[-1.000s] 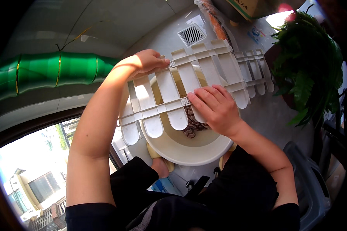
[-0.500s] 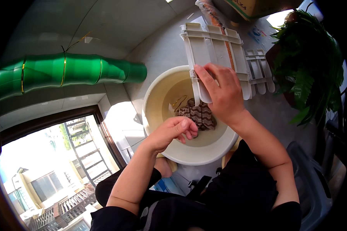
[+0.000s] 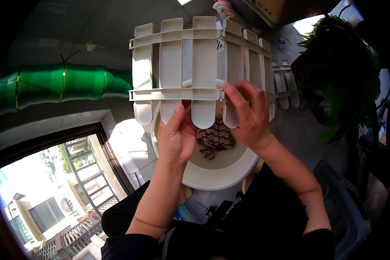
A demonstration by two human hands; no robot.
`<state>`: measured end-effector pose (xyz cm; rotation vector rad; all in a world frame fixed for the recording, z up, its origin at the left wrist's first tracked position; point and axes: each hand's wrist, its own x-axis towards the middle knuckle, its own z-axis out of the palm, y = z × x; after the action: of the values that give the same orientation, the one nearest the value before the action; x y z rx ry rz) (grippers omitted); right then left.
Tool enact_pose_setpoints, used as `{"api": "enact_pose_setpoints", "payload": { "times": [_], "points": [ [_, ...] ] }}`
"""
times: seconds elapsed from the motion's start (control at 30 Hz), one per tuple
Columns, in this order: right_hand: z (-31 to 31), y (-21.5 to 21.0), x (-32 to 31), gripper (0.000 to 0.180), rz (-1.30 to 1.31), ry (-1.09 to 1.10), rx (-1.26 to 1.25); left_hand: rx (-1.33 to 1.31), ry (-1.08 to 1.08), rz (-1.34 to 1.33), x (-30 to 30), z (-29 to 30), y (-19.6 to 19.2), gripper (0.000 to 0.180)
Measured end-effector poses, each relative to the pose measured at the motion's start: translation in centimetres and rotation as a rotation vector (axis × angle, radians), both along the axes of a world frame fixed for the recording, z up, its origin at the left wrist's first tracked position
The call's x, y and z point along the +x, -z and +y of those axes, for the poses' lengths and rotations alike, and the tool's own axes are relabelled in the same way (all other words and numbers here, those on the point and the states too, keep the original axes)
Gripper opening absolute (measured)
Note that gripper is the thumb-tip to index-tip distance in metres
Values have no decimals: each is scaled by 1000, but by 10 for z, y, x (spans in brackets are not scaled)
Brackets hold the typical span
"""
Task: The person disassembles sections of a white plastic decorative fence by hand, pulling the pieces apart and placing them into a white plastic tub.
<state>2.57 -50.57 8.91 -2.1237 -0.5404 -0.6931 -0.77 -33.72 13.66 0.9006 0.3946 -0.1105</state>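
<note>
A white plastic picket fence (image 3: 204, 65) stands spread over the far side of the basin, its sections meeting at a hinge. My left hand (image 3: 176, 136) grips the rounded lower end of a picket, thumb in front and fingers behind. At the hinge, my right hand (image 3: 252, 115) is closed on the lower rail, its fingertips partly hidden. Below both hands is a cream round basin (image 3: 223, 180) holding water. A brown zigzag-patterned cloth (image 3: 215, 138) lies bunched in that water.
A green segmented tube (image 3: 52, 84) extends along the left wall above a window (image 3: 43, 199). On the right are a leafy plant (image 3: 340, 78), a smaller fence piece (image 3: 285, 84) and a grey plastic stool or chair (image 3: 340, 208). A cardboard box (image 3: 286, 11) sits at the back.
The folded fence has been opened out, one section swinging to the left across the basin. My left hand has risen from above the water and taken hold of that section.
</note>
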Motion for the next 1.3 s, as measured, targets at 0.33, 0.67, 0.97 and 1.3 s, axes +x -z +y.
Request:
{"api": "enact_pose_setpoints", "payload": {
  "times": [0.33, 0.67, 0.97, 1.3],
  "points": [
    [7, 0, -7, 56, 25, -12, 11, 269, 21, -218, -9, -35, -13, 71],
    [7, -1, -5, 41, -7, -83, -104, 552, -30, -231, -8, -30, -3, 59],
    [6, -8, 3, 35, 7, -134, -243, 815, 150, -288, -4, -10, 11, 60],
    [4, -11, 13, 32, -8, -206, -244, 841, 213, -264, 4, 5, 7, 60]
  ]
}}
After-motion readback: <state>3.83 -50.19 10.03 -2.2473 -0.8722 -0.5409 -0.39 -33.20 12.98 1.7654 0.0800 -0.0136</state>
